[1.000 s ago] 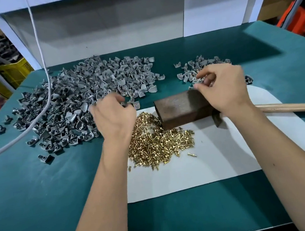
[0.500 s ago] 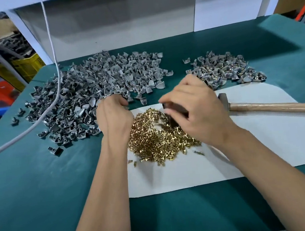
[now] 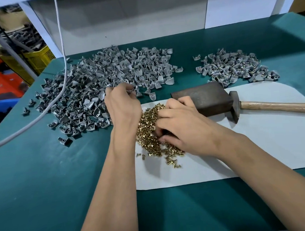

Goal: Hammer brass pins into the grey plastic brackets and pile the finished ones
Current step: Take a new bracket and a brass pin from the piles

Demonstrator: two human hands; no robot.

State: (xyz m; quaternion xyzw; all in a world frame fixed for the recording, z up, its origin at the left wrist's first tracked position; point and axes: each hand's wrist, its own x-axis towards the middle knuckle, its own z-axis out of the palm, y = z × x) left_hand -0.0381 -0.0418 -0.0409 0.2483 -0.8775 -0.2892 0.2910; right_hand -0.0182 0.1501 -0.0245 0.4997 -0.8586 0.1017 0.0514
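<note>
Left hand curled, fingertips in big grey bracket heap toward table's far-left corner; hold unclear. Right hand curled, pinching among brass pins on white sheet. Finished pile far right.
</note>
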